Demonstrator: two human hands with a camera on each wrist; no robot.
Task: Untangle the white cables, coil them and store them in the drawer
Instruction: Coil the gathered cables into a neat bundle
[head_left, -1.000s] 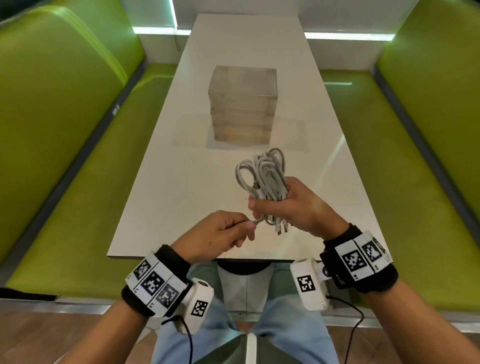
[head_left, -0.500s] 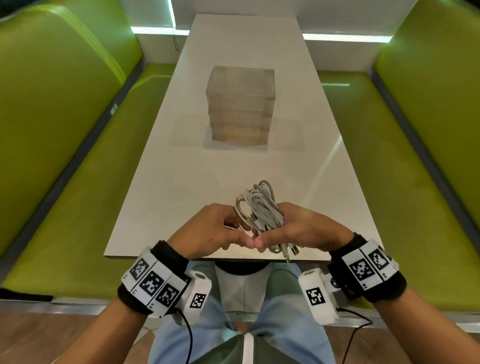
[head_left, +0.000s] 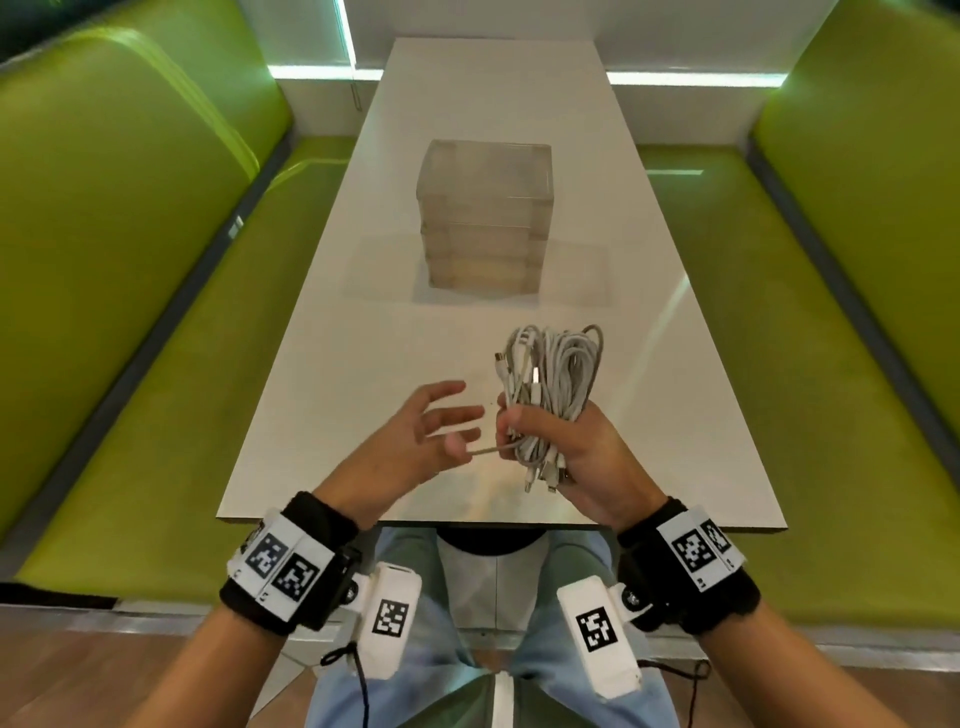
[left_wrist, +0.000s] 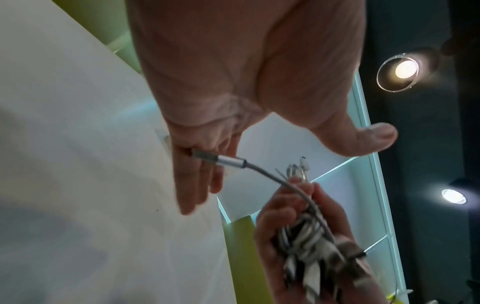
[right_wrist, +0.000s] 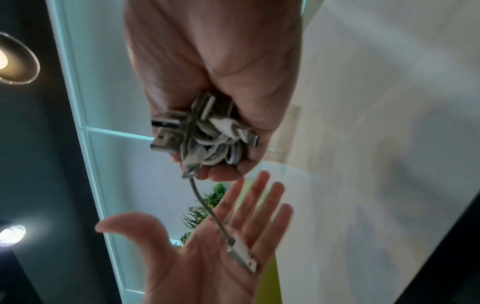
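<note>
Now your right hand (head_left: 582, 457) grips the bundle of white cables (head_left: 553, 374) above the bench (head_left: 322, 364); one loose plug (right_wrist: 242, 260) lies across your left hand (head_left: 415, 447), whose fingers are spread wide just beside it.

Booth setup: long white table (head_left: 467, 130) running away from the camera, lime-green padded benches (head_left: 171, 374) on both sides with tall green backrests (head_left: 104, 182). White wall at the far end with bright light strips (head_left: 691, 79) along its base. Wood-look floor (head_left: 78, 670) nearside. Wrist views: dark ceiling, round recessed spotlights (left_wrist: 405, 69), a green plant (right_wrist: 207, 205).
</note>
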